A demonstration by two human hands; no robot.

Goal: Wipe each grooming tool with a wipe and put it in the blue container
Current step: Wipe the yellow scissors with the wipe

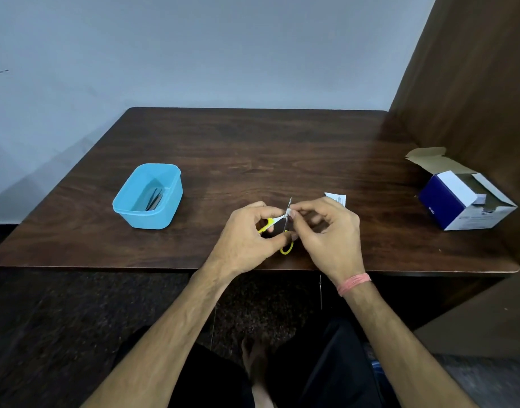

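Our left hand (pixel 247 234) grips the scissors (pixel 285 223), right hand (pixel 323 228) pinches the wipe (pixel 288 214) on the blade – the blue container (pixel 148 198) lies far left, nearer the left hand.

Head view looks down over table (pixel 282 148)

Dark wood-grain table (pixel 252 148), rounded corners, is set against a pale wall. Blue container (pixel 126 212) is placed left of centre, nearer the front edge; dark slim tools are seen inside. Open blue-and-white carton (pixel 447 201) is placed near the right edge. A small white packet (pixel 336 198) is seen right of centre.
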